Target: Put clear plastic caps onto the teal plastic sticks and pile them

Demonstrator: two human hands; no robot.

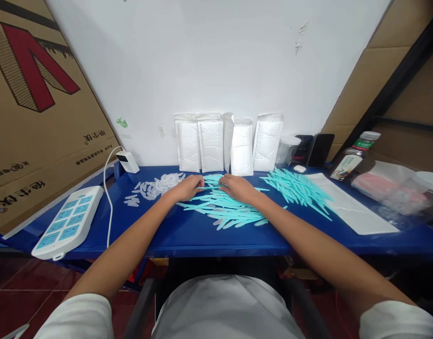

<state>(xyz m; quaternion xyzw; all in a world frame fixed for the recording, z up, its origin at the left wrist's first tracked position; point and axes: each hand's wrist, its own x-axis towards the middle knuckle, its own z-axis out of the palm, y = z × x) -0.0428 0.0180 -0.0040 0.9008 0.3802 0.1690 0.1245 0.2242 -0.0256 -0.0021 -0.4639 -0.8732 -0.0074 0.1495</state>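
Observation:
My left hand (188, 188) and my right hand (240, 189) are close together over the middle of the blue table. Between their pinched fingers runs a slim turquoise stick (210, 188), shaped like an eyebrow razor; each hand grips part of it. Underneath and in front lies a loose pile of similar turquoise sticks (233, 214), a few with clear or whitish ends. Small translucent caps (156, 186) are scattered just left of my left hand. Beyond my right hand is a second heap of turquoise sticks (297, 188). My fingertips partly cover the held stick's ends.
White padded envelopes (211, 146) stand against the wall. A power strip (69, 221) and a white plug-in device (127, 161) with a cable are at left. To the right are a white sheet (354, 207), a clear tub (287, 149), a phone (320, 149) and a bottle (355, 155).

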